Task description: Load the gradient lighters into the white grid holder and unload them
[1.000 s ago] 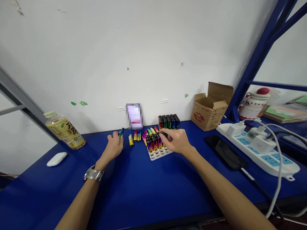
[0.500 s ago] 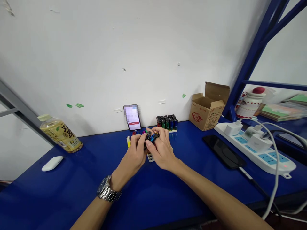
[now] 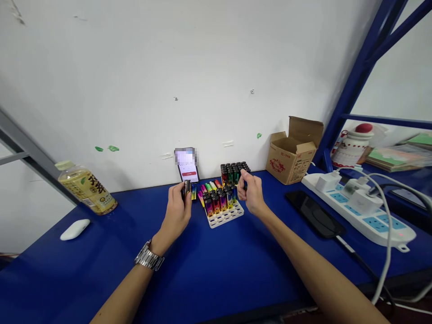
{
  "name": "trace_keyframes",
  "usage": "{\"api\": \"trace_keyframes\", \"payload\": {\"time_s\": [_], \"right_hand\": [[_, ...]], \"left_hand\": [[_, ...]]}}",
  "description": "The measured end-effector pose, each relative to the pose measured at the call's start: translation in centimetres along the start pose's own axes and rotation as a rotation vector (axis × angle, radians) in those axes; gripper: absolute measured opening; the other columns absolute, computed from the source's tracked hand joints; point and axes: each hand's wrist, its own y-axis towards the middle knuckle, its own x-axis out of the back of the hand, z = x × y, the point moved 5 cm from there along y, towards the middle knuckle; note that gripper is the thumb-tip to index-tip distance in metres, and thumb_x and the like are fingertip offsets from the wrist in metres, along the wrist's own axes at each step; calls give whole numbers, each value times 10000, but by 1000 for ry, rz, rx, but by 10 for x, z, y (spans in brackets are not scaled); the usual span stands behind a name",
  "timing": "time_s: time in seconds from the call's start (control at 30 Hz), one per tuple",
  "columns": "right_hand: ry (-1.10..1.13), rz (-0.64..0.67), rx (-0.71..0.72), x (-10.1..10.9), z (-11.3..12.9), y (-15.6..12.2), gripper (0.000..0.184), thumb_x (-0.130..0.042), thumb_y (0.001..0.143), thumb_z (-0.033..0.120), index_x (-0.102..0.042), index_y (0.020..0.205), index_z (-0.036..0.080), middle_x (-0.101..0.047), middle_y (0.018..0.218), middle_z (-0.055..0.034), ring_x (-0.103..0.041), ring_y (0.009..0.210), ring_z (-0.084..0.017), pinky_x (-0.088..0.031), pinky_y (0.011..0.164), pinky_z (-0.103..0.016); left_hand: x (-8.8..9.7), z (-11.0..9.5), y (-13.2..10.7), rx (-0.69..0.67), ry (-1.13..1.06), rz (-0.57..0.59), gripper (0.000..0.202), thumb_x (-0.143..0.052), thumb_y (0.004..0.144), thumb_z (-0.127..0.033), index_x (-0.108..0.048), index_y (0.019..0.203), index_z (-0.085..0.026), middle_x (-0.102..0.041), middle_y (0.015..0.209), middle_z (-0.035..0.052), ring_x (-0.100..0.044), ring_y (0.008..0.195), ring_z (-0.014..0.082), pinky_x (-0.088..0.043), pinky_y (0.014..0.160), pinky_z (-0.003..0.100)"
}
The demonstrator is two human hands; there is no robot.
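Left of the front rack, my left hand [image 3: 176, 207] is closed around a dark-topped lighter [image 3: 187, 185]; a blue-yellow lighter [image 3: 193, 192] shows just beside its fingers. My right hand [image 3: 252, 193] is raised at the rack's right side, fingers curled, with a dark bit showing between them that I cannot make out. Between the hands lies a white slotted rack [image 3: 225, 218] holding several upright metallic lighters [image 3: 216, 204] in purple, red, yellow and blue. Its front slots are bare. Several bright-coloured lighters [image 3: 209, 185] lie behind it.
A second filled rack of dark-topped lighters [image 3: 232, 171] stands by the wall, partly behind my right hand. A lit phone [image 3: 187, 166] leans there too. An open carton [image 3: 292, 157], black phone [image 3: 315, 213], power strip [image 3: 367, 216], tilted bottle [image 3: 86, 189] and white case [image 3: 74, 229] surround the area.
My hands were together over the rack, handling dark-topped lighters. They have parted, left hand to the left and right hand to the right, uncovering the rack and its lighters.
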Motion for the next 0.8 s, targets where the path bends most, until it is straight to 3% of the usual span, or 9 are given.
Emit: {"api": "trace_keyframes", "payload": {"time_s": [0.13, 0.27, 0.47, 0.57, 0.67, 0.73, 0.8], "right_hand": [[-26, 63, -41, -4, -1, -1, 565, -388, 804, 640, -347, 428, 220, -286, 303, 58, -211, 278, -57, -148, 322, -212], [-29, 57, -156, -4, -8, -1, 557, -329, 831, 571, -324, 396, 224, -226, 297, 62, -161, 271, -58, -117, 322, -209], [-47, 12, -179, -4, -8, 0, 493, -303, 850, 445, -287, 407, 230, -218, 311, 60, -144, 283, -63, -115, 326, -206], [-7, -48, -218, -2, -8, -1, 516, -293, 870, 509, -296, 437, 227, -218, 312, 68, -151, 283, -62, -118, 317, -201], [73, -12, -284, -3, -12, -1, 541, -248, 878, 586, -336, 491, 219, -241, 324, 76, -166, 285, -59, -133, 310, -192], [106, 34, -261, -4, -14, 0, 502, -288, 879, 582, -382, 553, 212, -306, 350, 72, -207, 295, -60, -163, 311, -186], [112, 50, -146, -4, -12, 2, 442, -369, 865, 591, -427, 646, 211, -387, 397, 67, -292, 320, -71, -234, 320, -187]], "left_hand": [[-3, -2, -1, 12, -26, 39, 328, -381, 930, -236, -384, 1246, -146, -520, 1103, 133, -542, 1026, 228, -453, 930, 416], [-4, -3, -2, 14, -36, 63, 319, -366, 935, -233, -384, 1239, -142, -514, 1115, 142, -537, 1037, 228, -445, 945, 420], [-5, 0, -2, 31, -42, 76, 313, -364, 939, -247, -380, 1238, -155, -512, 1109, 135, -536, 1030, 228, -442, 949, 431], [-6, -1, -2, 24, -41, 77, 309, -360, 940, -246, -384, 1233, -148, -509, 1111, 139, -534, 1032, 227, -443, 948, 425], [-6, -1, -2, 29, -43, 79, 310, -361, 939, -244, -385, 1232, -146, -512, 1112, 141, -533, 1036, 229, -442, 949, 430], [-6, 0, -2, 36, -46, 86, 314, -362, 937, -244, -385, 1236, -151, -517, 1111, 139, -534, 1036, 231, -440, 949, 437], [-6, 1, -2, 40, -47, 92, 317, -362, 936, -244, -388, 1238, -153, -520, 1110, 137, -534, 1035, 232, -438, 949, 440]]}}
